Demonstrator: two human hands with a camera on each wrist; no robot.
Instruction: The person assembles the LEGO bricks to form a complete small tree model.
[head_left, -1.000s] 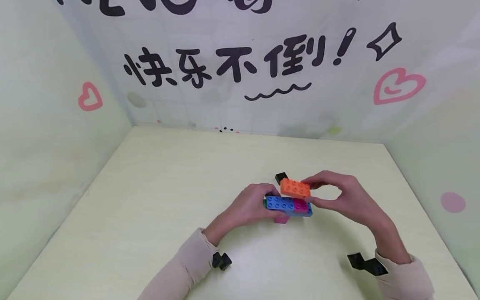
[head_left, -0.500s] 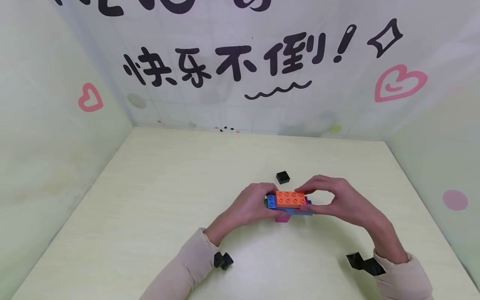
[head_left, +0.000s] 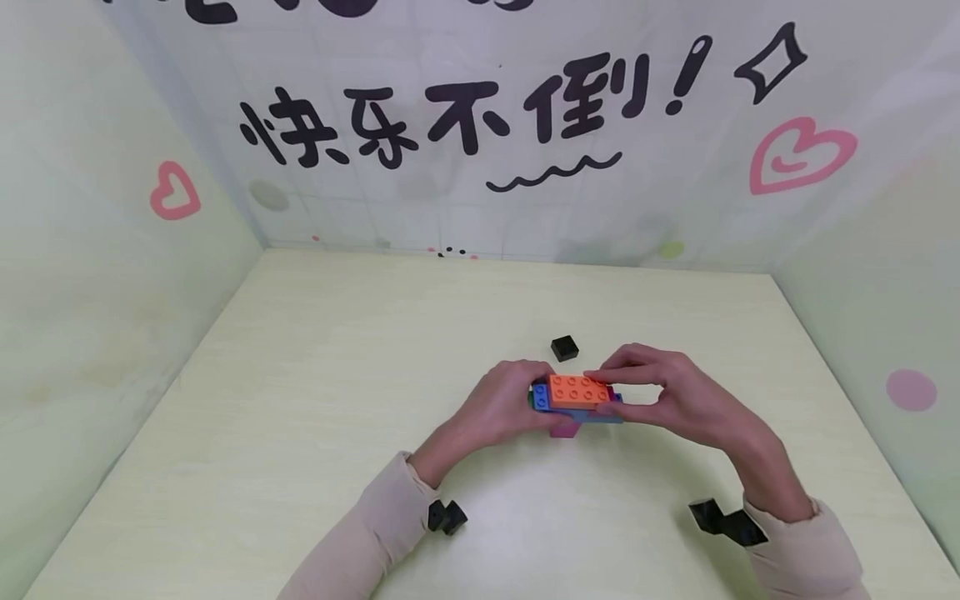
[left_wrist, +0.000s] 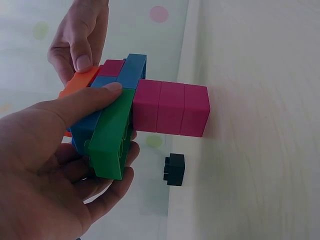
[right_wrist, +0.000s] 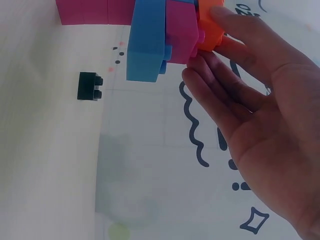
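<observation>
My left hand [head_left: 498,407] grips a structure of toy building bricks from its left end. In the left wrist view its thumb lies over a green brick [left_wrist: 111,145] and the blue brick [left_wrist: 132,71] layers beside it. A column of magenta bricks [left_wrist: 171,108] extends from the structure's underside down to the table. On top sits an orange brick [head_left: 577,392], which my right hand [head_left: 686,398] pinches between thumb and fingers at its right end. A small magenta brick [right_wrist: 181,32] shows next to the orange one in the right wrist view. The left palm hides part of the green brick.
A small black brick [head_left: 565,348] lies on the pale table [head_left: 360,350] just behind the structure. Printed walls [head_left: 465,208] enclose the table at the back and both sides. Black fittings [head_left: 447,517] stick out at the sleeve cuffs.
The orange brick, tilted and raised a second ago, has come down and left onto the top of the structure and lies level there. My left hand keeps its grip.
</observation>
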